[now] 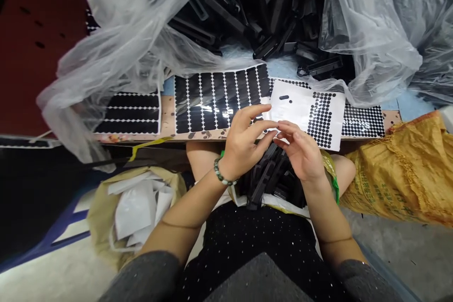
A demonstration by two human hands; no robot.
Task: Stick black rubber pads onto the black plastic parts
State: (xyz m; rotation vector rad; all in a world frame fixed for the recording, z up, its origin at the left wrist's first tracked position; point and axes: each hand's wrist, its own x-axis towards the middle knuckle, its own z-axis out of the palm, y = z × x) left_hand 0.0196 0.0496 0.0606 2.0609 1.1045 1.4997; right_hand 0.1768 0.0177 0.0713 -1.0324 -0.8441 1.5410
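Observation:
My left hand [247, 138], with a beaded bracelet on the wrist, and my right hand [302, 152] meet at the fingertips above the table's front edge. Thumbs and fingers are drawn together in pinches; whatever lies between them is too small to make out. Just behind them is a white backing sheet [295, 112] with rows of small black round stickers, plus one black oval and one dot apart. A sheet of long black stickers [219, 96] lies to the left. Below my hands, an open bag of black plastic parts [264, 177] rests on my lap.
A heap of black plastic parts [244, 9] lies at the back between clear plastic sheeting [141, 23] on both sides. Another dotted sheet [364, 120] is at right. A sack of white paper [138, 205] stands lower left, a yellow woven sack [406, 170] at right.

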